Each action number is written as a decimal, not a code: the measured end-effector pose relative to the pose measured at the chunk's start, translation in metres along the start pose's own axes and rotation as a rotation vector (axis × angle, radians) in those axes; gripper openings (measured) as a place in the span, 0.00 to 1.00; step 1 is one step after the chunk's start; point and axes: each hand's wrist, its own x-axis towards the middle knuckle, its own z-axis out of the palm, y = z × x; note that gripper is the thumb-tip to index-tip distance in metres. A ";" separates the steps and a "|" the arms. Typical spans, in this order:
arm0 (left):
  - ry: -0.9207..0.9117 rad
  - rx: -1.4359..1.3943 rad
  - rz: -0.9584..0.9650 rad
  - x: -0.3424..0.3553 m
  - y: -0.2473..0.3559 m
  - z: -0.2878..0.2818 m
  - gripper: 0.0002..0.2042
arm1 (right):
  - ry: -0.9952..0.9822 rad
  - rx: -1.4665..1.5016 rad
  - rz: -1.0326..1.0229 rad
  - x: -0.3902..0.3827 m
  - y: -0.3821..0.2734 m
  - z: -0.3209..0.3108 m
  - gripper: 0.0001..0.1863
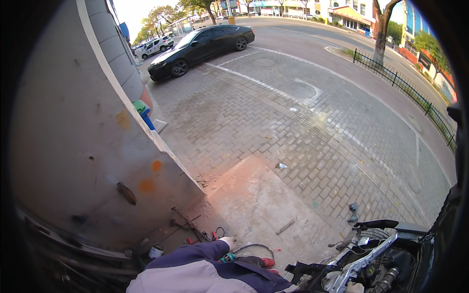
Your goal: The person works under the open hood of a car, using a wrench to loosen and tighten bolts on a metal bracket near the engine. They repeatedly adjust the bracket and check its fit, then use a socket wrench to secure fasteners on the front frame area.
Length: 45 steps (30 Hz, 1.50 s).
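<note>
At the lower edge, a navy and grey sleeve reaches toward the middle and ends in my left hand (228, 240). The hand is small in the picture, and I cannot make out its fingers. Just below it lies a teal tool (227, 258), partly covered by the sleeve, near a dark cable loop (254, 245). Red shoes (268, 262) show beside the cable. Another navy sleeve (264, 281) points toward the exposed front of a vehicle (376, 266), where dark parts, a pale metal bar and hoses show. My right hand does not appear.
A stained wall (97, 136) rises on the left, with a chain (198, 232) and metal rods at its foot. A teal power tool (352, 212) stands on the paving beyond the vehicle. A short bar (285, 227) lies on the concrete. Farther off is a parked black car (205, 46).
</note>
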 end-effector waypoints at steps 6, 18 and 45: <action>0.059 -0.026 0.012 -0.034 -0.009 0.016 0.26 | 0.119 -0.265 -0.233 -0.008 0.025 0.001 0.19; -0.068 -0.126 -0.032 -0.006 0.008 0.006 0.28 | -0.050 0.041 0.032 -0.004 0.005 0.006 0.40; 0.005 -0.207 -0.108 0.064 -0.071 -0.090 0.29 | 0.055 -0.267 -0.102 0.009 0.048 0.046 0.18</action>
